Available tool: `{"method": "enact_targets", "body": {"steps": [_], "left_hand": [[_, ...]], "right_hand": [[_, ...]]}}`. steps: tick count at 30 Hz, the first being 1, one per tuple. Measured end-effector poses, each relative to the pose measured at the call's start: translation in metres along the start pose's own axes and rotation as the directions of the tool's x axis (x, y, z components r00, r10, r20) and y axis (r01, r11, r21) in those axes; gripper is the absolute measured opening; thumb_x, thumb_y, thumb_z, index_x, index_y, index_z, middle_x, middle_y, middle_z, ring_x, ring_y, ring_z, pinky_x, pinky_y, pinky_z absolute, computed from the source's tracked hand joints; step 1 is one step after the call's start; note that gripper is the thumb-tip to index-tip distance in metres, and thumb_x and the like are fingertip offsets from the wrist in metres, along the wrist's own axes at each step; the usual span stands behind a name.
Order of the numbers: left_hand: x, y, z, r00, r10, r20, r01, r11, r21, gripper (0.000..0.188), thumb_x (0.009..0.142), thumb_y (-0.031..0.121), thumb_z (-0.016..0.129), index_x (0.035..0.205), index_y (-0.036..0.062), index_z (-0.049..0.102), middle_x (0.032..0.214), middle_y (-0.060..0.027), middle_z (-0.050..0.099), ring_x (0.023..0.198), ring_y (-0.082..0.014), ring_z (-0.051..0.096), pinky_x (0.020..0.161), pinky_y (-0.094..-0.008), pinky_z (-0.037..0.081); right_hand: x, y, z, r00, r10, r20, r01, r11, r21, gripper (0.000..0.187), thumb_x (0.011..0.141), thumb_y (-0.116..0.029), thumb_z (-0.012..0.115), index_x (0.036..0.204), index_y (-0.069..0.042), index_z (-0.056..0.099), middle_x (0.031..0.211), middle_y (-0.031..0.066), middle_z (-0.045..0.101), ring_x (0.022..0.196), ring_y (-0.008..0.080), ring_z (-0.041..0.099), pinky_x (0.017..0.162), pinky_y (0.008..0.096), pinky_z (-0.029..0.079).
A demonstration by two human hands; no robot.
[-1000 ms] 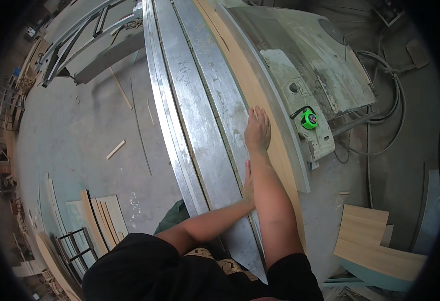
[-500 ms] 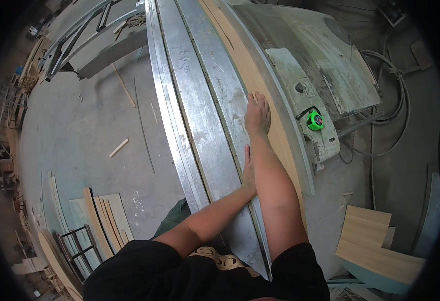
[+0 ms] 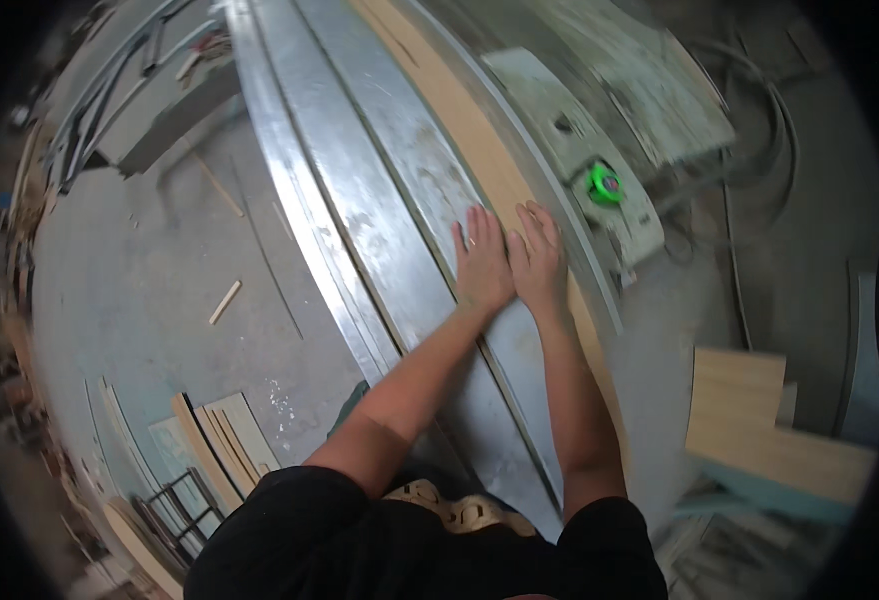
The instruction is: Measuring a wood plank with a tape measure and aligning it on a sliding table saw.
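A long, narrow wooden board (image 3: 481, 140) lies along the metal fence (image 3: 559, 190) on the silvery machine table (image 3: 379, 200). My right hand (image 3: 540, 256) rests palm down on the board, its fingers stretched forward near the fence. Just beside it, my left hand (image 3: 483, 262) is spread with fingers apart, over the metal table at the board's left edge. The two hands are close together at the thumb side. Neither hand has its fingers wrapped around anything. What lies under the palms is hidden.
A green tape measure (image 3: 604, 185) sits on the pale machine part (image 3: 539, 95) right of the fence. Wooden panels (image 3: 734, 400) are at the lower right. Wood strips (image 3: 214, 445) and a metal frame (image 3: 187, 510) are at the lower left. A short wood offcut (image 3: 225, 302) lies on the floor.
My left hand has moved forward from behind the right forearm to beside the right hand, its fingers now spread. The whole view has shifted, with slight blur.
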State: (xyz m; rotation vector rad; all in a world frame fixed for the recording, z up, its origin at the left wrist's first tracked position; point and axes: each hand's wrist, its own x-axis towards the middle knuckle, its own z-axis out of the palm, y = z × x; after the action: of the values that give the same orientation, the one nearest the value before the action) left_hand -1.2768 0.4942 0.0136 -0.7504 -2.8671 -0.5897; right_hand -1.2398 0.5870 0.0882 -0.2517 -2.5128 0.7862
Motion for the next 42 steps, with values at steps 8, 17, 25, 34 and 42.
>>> {"method": "enact_targets", "body": {"steps": [8,17,25,34,42], "left_hand": [[0.012,-0.003,-0.009,0.998,0.035,-0.043,-0.043,0.982,-0.185,0.085,0.098,0.046,0.053,0.154,-0.0140,0.030,0.164,-0.0319,0.026,0.158,-0.0391,0.015,0.127,-0.0567,0.003],[0.029,-0.049,-0.004,0.995,0.098,0.007,-0.098,0.995,0.000,0.080,0.099,0.058,0.046,0.154,0.0016,0.036,0.163,-0.0238,0.034,0.155,-0.0429,0.021,0.124,-0.0642,0.008],[0.032,-0.025,0.016,0.991,0.127,-0.048,-0.130,0.989,-0.070,0.090,0.099,0.068,0.042,0.157,-0.0002,0.032,0.167,-0.0255,0.025,0.158,-0.0399,0.017,0.125,-0.0601,0.010],[0.055,-0.047,0.010,0.992,0.125,-0.032,-0.124,0.992,0.021,0.088,0.098,0.067,0.045,0.156,0.0022,0.036,0.164,-0.0266,0.031,0.156,-0.0407,0.020,0.123,-0.0628,0.009],[0.011,0.006,0.000,0.997,0.081,0.005,-0.079,0.984,-0.159,0.079,0.096,0.050,0.054,0.148,-0.0075,0.040,0.161,-0.0280,0.034,0.156,-0.0398,0.020,0.126,-0.0588,0.008]], "right_hand": [[-0.176,-0.002,-0.103,0.986,0.150,0.073,-0.132,0.969,-0.209,0.041,0.091,-0.012,0.072,0.130,-0.002,0.063,0.136,0.0168,0.060,0.132,0.0360,0.054,0.110,0.0459,0.045],[-0.235,0.026,-0.089,0.991,0.010,-0.133,-0.055,0.941,-0.333,0.039,0.083,-0.012,0.077,0.121,-0.008,0.070,0.133,0.0064,0.066,0.129,0.0272,0.059,0.107,0.0407,0.049],[-0.252,0.030,-0.100,0.970,0.056,-0.235,-0.146,0.910,-0.389,0.036,0.086,-0.017,0.077,0.121,-0.013,0.071,0.134,0.0028,0.066,0.130,0.0243,0.058,0.107,0.0390,0.049],[-0.238,0.032,-0.096,0.973,0.020,-0.230,-0.100,0.934,-0.342,0.036,0.087,-0.014,0.074,0.122,-0.008,0.071,0.134,0.0048,0.065,0.130,0.0260,0.057,0.108,0.0405,0.048],[-0.257,0.039,-0.102,0.993,0.068,-0.096,-0.098,0.931,-0.351,0.041,0.091,-0.009,0.071,0.131,-0.004,0.066,0.140,0.0139,0.061,0.134,0.0336,0.053,0.112,0.0439,0.045]]}}
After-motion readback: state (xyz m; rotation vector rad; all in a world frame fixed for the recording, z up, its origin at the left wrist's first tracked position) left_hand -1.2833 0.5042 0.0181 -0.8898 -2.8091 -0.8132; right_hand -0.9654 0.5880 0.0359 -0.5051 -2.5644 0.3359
